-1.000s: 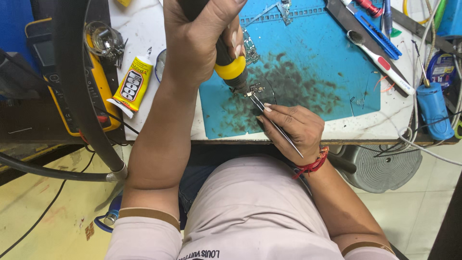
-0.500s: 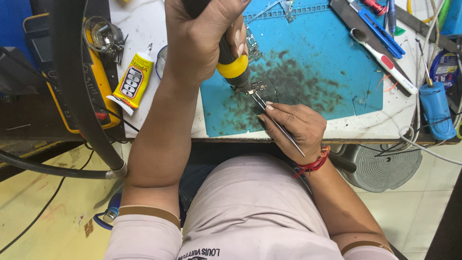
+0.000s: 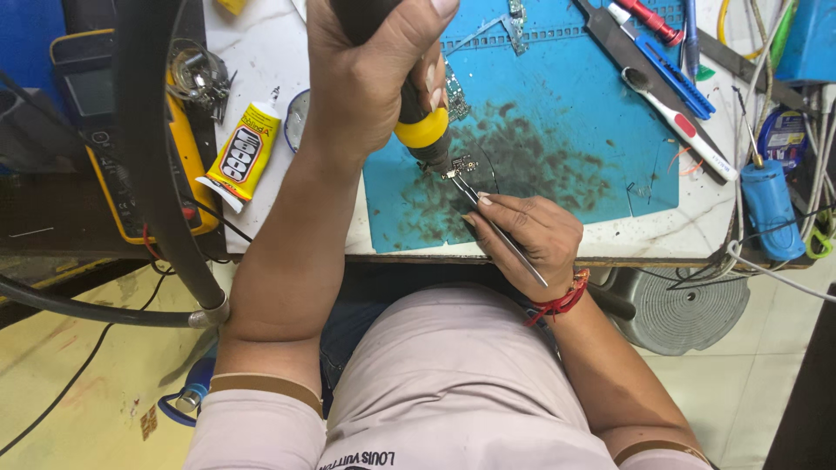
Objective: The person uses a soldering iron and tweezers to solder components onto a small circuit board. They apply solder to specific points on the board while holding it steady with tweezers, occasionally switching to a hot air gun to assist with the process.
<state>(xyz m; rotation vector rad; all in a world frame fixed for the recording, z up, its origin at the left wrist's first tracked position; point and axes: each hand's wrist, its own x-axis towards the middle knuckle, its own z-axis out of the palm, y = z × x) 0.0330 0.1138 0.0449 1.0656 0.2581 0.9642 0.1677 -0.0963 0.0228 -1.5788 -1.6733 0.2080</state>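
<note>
Glue tube (image 3: 244, 152) lies left of the stained blue mat (image 3: 601, 113), screwdrivers (image 3: 666, 70) crowd its right edge. Left hand (image 3: 374, 74) grips the yellow-collared iron (image 3: 422, 130); right hand (image 3: 531, 235) pinches tweezers (image 3: 496, 226) on a tiny metal part (image 3: 460, 165) mid-mat.

Layout around the two hands at the work mat

The left hand (image 3: 370, 74) holds the heating tool (image 3: 422, 130) over the mat (image 3: 575, 113); the right hand (image 3: 527, 235) sits nearer the person, at the mat's near edge, holding tweezers (image 3: 492, 222) whose tips meet a small part (image 3: 460, 165) under the tool tip. A glue tube (image 3: 239, 152) and a meter (image 3: 131, 148) lie left of the left hand; a toothbrush (image 3: 675, 122) lies right, beyond the right hand
</note>
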